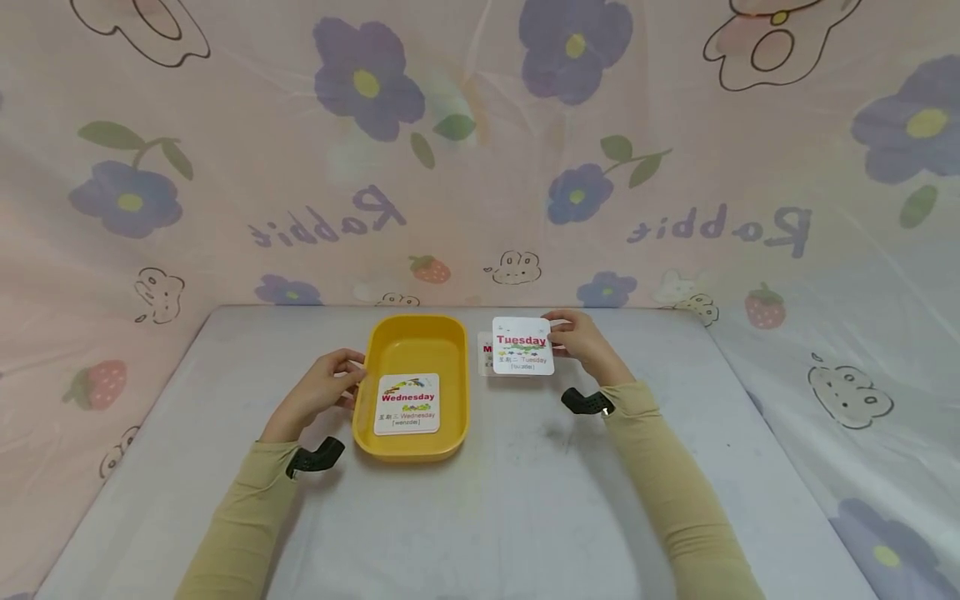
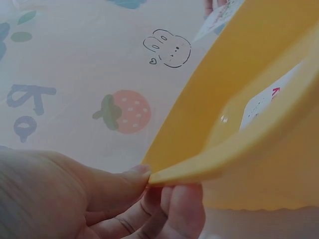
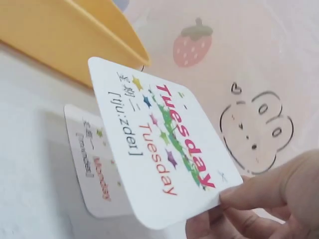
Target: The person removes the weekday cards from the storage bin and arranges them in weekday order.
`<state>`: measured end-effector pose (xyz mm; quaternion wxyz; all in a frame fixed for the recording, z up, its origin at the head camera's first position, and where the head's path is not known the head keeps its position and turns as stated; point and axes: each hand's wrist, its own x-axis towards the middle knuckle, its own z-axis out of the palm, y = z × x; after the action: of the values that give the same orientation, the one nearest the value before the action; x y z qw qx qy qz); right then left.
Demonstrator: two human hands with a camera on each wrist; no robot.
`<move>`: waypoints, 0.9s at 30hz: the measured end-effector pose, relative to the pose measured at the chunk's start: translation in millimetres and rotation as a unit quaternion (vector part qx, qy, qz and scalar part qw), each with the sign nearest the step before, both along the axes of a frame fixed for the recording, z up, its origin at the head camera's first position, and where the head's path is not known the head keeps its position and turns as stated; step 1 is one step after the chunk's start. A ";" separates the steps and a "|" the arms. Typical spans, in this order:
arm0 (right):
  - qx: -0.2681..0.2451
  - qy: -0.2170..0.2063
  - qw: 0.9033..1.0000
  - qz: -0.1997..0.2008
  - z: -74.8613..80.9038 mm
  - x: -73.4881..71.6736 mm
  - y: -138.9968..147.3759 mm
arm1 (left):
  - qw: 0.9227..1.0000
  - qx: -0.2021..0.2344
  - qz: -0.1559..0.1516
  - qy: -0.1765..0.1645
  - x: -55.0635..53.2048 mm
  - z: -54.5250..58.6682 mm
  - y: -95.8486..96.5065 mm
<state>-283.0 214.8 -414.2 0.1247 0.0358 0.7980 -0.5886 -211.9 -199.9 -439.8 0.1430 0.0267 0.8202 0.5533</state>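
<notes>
My right hand (image 1: pixel 588 346) pinches a white card printed "Tuesday" (image 1: pixel 522 346) by its right edge, holding it above the table. Partly hidden behind it lies a "Monday" card (image 3: pixel 92 164) on the table, right of the yellow tray (image 1: pixel 459 392). With thumb and fingers, my left hand (image 1: pixel 322 390) grips the tray's left rim, seen close up in the left wrist view. A "Wednesday" card (image 1: pixel 407 404) lies face up inside the tray, toward its near end.
The white-covered table (image 1: pixel 517 517) ends at a hanging cloth (image 1: pixel 480 167) with flowers, rabbits and strawberries. Black wrist mounts (image 1: pixel 317 456) sit over both beige sleeves (image 1: pixel 667 483).
</notes>
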 end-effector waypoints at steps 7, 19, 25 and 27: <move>0.023 -0.015 1.000 -0.010 -10.1 -2.7 18.6 | 1.000 -0.004 0.004 -0.002 0.5 -0.1 0.7; 0.039 -0.026 0.999 0.000 -15.8 -7.7 50.0 | 1.000 -0.003 0.007 0.000 -0.1 -0.4 0.6; 0.036 -0.029 0.999 -0.002 -23.9 -10.9 63.1 | 1.000 0.001 0.008 0.000 0.4 -0.5 0.5; 0.032 -0.032 0.999 -0.003 -26.8 -12.0 66.8 | 1.000 0.001 0.008 0.000 0.1 -0.5 0.8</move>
<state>-294.9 281.6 -441.0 0.1477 0.0608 0.8119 -0.5615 -211.7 -199.1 -440.3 0.1386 0.0201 0.8196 0.5555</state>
